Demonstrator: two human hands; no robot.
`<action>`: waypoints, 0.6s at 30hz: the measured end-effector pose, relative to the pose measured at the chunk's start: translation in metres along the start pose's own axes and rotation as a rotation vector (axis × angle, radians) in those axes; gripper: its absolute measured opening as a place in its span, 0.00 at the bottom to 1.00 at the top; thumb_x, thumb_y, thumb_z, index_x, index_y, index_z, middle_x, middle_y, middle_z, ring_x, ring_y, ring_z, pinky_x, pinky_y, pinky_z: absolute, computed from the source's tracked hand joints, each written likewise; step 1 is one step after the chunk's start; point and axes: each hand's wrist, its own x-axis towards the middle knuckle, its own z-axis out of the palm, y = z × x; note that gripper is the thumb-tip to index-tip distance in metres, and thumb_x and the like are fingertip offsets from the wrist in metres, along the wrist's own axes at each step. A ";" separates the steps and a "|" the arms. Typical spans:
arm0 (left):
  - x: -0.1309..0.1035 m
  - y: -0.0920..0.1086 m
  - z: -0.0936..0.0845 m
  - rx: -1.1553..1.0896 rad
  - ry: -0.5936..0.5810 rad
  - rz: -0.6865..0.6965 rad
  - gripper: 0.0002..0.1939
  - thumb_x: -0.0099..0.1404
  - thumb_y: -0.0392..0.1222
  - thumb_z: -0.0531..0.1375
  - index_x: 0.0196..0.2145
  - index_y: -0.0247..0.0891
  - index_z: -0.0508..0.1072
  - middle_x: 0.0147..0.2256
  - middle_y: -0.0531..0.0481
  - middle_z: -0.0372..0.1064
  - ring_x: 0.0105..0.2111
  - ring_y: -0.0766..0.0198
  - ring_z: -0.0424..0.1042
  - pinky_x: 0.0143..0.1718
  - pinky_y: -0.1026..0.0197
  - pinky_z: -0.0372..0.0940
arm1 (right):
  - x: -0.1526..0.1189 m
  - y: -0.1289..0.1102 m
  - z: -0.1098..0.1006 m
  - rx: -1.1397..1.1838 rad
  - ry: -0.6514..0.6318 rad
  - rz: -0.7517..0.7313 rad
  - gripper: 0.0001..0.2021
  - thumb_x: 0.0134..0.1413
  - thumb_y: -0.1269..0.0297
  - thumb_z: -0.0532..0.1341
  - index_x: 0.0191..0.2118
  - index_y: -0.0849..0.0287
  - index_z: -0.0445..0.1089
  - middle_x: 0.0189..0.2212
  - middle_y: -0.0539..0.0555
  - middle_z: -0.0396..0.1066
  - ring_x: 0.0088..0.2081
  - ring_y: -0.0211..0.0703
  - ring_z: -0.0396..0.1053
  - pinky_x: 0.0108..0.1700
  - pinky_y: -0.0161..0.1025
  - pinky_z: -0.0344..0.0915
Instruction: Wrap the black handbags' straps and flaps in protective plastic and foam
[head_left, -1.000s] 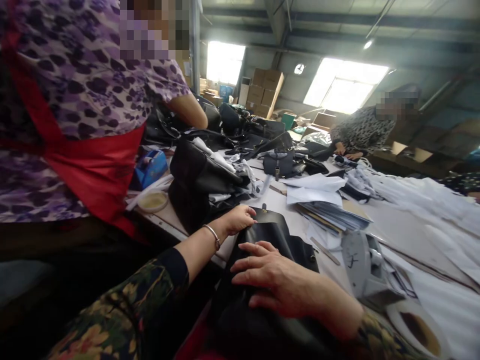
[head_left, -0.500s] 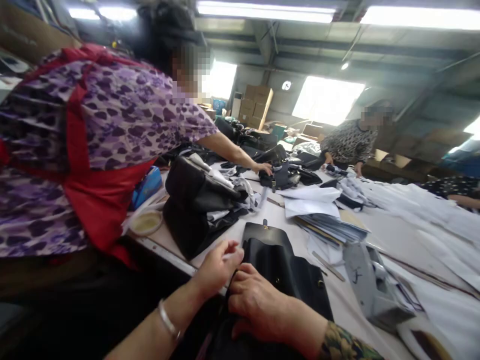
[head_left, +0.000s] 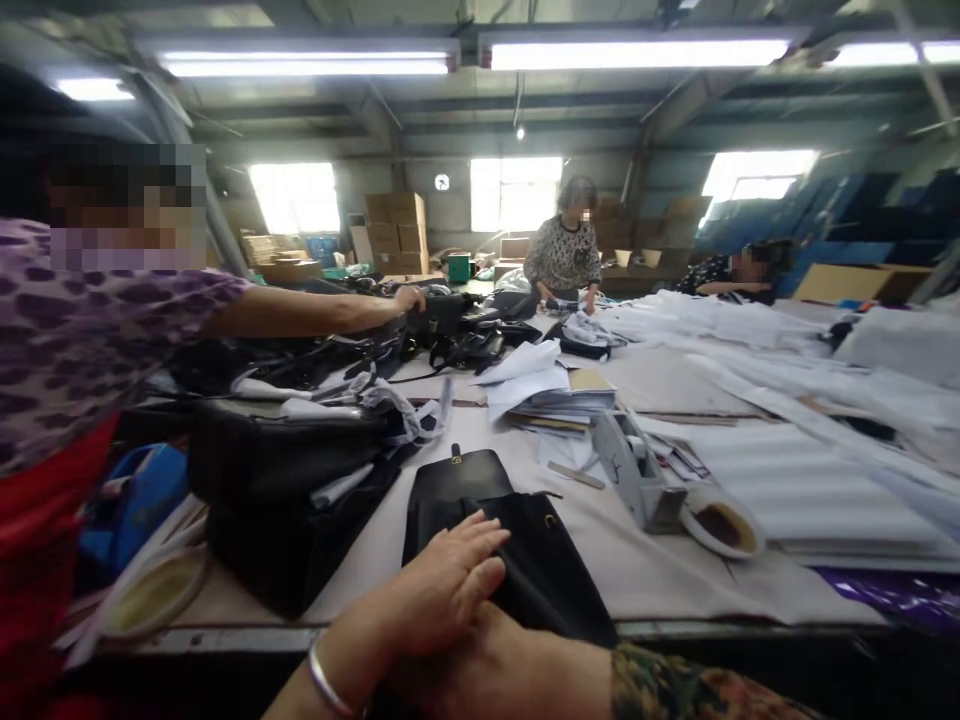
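Observation:
A black leather bag (head_left: pixel 555 570) with a small gold fitting lies at the table's front edge, its flap with a buckled tab pointing away from me. My left hand (head_left: pixel 450 575), with a silver bangle at the wrist, rests over the bag with its fingers stretched out. Under and beside it is my right hand (head_left: pixel 502 665), at the bag's near end; its fingers are hidden behind the left hand and wrist. Left of the bag stands a pile of black bags (head_left: pixel 262 500) with white wrapping.
A person (head_left: pixel 60 330) on the left reaches over black bags. Two people work at the back. To the right are stacked papers (head_left: pixel 570 395), a grey box (head_left: pixel 637 480), a tape roll (head_left: pixel 720 525) and white sheets (head_left: pixel 817 490). Another roll (head_left: pixel 154 595) lies front left.
The view has turned right and levelled. My left hand has moved onto the bag with its fingers spread, and my right hand is now lower, beneath it. The person's arm still reaches over the bags.

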 end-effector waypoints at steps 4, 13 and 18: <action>0.012 -0.025 0.019 -0.006 0.134 -0.086 0.29 0.75 0.54 0.47 0.67 0.40 0.59 0.71 0.42 0.43 0.71 0.50 0.41 0.69 0.41 0.48 | -0.039 0.040 -0.052 0.332 -0.122 -0.043 0.10 0.66 0.63 0.56 0.42 0.55 0.75 0.35 0.50 0.80 0.39 0.39 0.75 0.53 0.37 0.69; 0.028 -0.023 0.070 0.250 0.292 -0.094 0.40 0.71 0.43 0.56 0.72 0.44 0.38 0.73 0.39 0.26 0.72 0.46 0.35 0.68 0.37 0.47 | -0.056 0.139 -0.056 0.465 -0.190 0.981 0.21 0.50 0.65 0.67 0.51 0.65 0.72 0.50 0.69 0.73 0.56 0.65 0.65 0.62 0.63 0.53; 0.022 -0.028 0.086 0.335 0.411 0.031 0.46 0.69 0.36 0.56 0.72 0.45 0.28 0.73 0.37 0.20 0.72 0.44 0.32 0.66 0.35 0.51 | -0.068 0.171 -0.032 0.721 -0.106 1.170 0.08 0.52 0.66 0.63 0.40 0.58 0.71 0.26 0.50 0.71 0.31 0.44 0.71 0.40 0.43 0.70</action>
